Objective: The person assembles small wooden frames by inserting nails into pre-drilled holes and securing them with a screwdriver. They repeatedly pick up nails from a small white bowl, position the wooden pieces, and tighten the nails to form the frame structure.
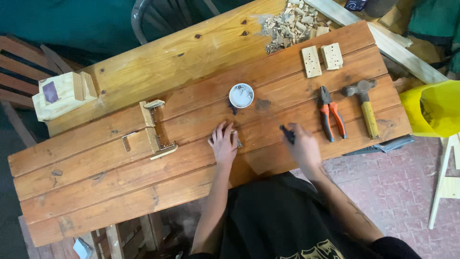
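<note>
Your right hand (pixel 303 149), nearest to you at the front edge of the wooden workbench (pixel 96 163), is blurred, and its fingers are closed around a thin dark tool (pixel 288 134) whose tip points away from you; I cannot tell which kind of tool it is. Your left hand (pixel 223 144) lies flat on the boards with the fingers spread, and it presses on a small metal piece (pixel 238 140) that shows only a little at the fingertips. Just beyond both hands stands a small round white container (pixel 241 95). Orange-handled pliers (pixel 331 119) and a hammer (pixel 364 106) with a yellow handle lie to your right, untouched. I judge you are at the step of working this small piece with the tool. The next move asks that the left hand keeps the piece firm, and that the tool tip meets it exactly.
</note>
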